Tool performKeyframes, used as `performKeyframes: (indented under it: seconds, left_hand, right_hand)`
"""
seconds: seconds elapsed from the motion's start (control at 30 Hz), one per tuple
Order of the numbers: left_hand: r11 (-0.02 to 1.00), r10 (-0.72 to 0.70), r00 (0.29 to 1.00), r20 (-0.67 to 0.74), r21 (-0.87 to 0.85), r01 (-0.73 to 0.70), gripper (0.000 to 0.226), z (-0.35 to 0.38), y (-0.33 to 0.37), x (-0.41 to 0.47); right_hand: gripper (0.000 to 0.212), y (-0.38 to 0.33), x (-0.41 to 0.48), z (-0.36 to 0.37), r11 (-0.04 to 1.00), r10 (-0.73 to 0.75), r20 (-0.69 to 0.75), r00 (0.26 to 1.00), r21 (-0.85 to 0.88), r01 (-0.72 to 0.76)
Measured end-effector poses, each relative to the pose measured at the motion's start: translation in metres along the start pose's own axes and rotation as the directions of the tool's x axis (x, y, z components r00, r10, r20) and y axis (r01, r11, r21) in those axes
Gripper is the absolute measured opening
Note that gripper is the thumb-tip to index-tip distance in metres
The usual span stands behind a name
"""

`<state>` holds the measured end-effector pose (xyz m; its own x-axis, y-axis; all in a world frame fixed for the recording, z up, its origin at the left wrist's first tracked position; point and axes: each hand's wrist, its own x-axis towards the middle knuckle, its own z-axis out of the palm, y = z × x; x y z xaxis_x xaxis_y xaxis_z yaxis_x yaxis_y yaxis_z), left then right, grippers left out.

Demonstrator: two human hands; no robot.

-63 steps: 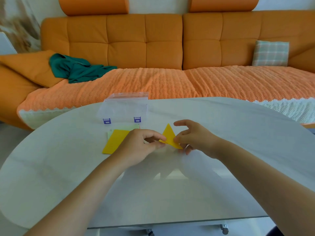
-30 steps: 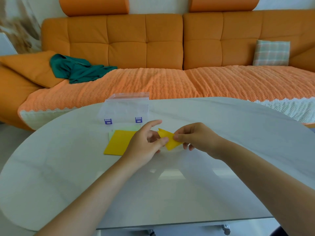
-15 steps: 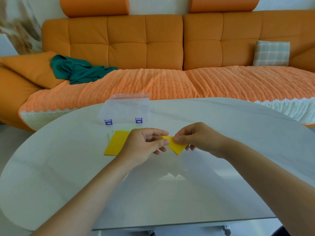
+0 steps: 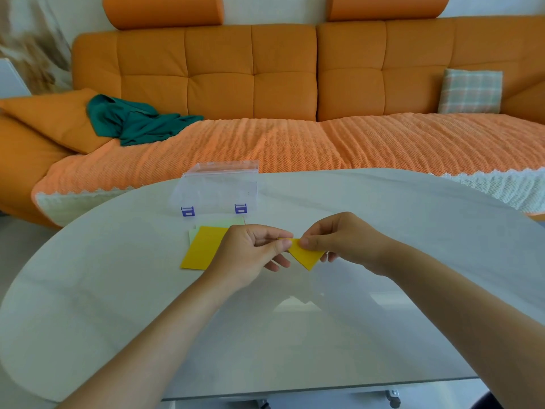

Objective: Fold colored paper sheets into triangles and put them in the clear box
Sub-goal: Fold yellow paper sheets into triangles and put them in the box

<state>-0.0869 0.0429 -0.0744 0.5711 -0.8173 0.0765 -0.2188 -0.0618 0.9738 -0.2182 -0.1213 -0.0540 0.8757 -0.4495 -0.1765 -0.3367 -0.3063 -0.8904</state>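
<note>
Above the white oval table [image 4: 383,231], left hand [image 4: 250,255] and right hand [image 4: 345,240] both pinch a folded yellow paper triangle [image 4: 306,256]. Clear plastic box [image 4: 218,187] sits behind stacked yellow and green sheets [image 4: 202,249].

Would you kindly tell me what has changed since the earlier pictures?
The folded yellow paper triangle, pinched between left hand and right hand, was turned: its tip pointed up and now points down. Both kept their pinch. The clear plastic box and flat yellow sheet stayed.
</note>
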Motion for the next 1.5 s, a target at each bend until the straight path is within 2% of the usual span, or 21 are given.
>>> performKeyframes:
  seconds: [0.27,0.4,0.5,0.57,0.63,0.83,0.97,1.1,1.23,1.3,1.37,1.5]
  left_hand:
    - [0.995,-0.022,0.998,-0.054,0.099,0.027,0.012,0.004,-0.008,0.001]
    - [0.99,-0.059,0.991,-0.117,0.121,0.073,0.01,0.009,-0.014,0.004]
    - [0.974,-0.047,0.989,-0.138,0.213,0.076,0.009,0.011,-0.021,0.005]
    - [0.924,-0.005,0.992,-0.13,0.378,0.054,0.007,0.012,-0.024,0.006]
    - [0.833,0.018,0.993,-0.118,0.551,0.05,0.006,0.014,-0.024,0.005]
    - [0.621,0.175,0.982,-0.063,0.781,-0.061,0.011,0.015,-0.028,0.009]
    - [0.637,0.243,0.967,-0.079,0.765,-0.098,0.026,0.009,-0.034,0.009]
    - [0.639,0.391,0.92,0.028,0.711,-0.294,0.014,0.008,-0.037,0.005]
    - [0.634,0.376,0.908,0.187,0.663,-0.399,0.011,0.011,-0.04,0.002]
    - [0.619,0.371,0.902,0.221,0.666,-0.417,0.012,0.011,-0.039,0.001]
    - [0.605,0.352,0.905,0.238,0.68,-0.414,0.016,0.011,-0.035,0.0]
    - [0.603,0.292,0.933,0.208,0.718,-0.349,0.025,0.018,-0.029,0.0]
  right_hand:
    - [0.013,0.005,0.003,0.003,0.998,0.0,-0.043,0.999,-0.06,-0.003]
    - [0.014,0.009,0.006,0.006,0.992,-0.002,-0.055,0.999,-0.125,-0.005]
    - [0.014,0.014,0.01,0.007,0.977,-0.003,-0.08,0.997,-0.213,-0.014]
    - [0.015,0.016,0.012,0.01,0.949,-0.007,-0.085,0.996,-0.314,-0.02]
    - [0.017,0.016,0.013,0.014,0.907,-0.007,-0.084,0.996,-0.421,-0.029]
    - [0.019,0.011,0.015,0.021,0.807,-0.002,-0.093,0.996,-0.588,-0.053]
    - [0.021,0.008,0.016,0.023,0.75,-0.013,-0.093,0.996,-0.659,-0.052]
    - [0.023,0.006,0.017,0.024,0.715,-0.013,-0.083,0.996,-0.698,-0.049]
    - [0.022,0.004,0.017,0.025,0.696,-0.023,-0.069,0.997,-0.717,-0.033]
    - [0.022,0.003,0.017,0.025,0.679,-0.041,-0.066,0.997,-0.734,-0.021]
    - [0.024,0.005,0.015,0.024,0.638,-0.093,-0.069,0.993,-0.77,0.006]
    - [0.026,0.017,0.008,0.023,0.52,-0.332,-0.073,0.941,-0.846,0.118]
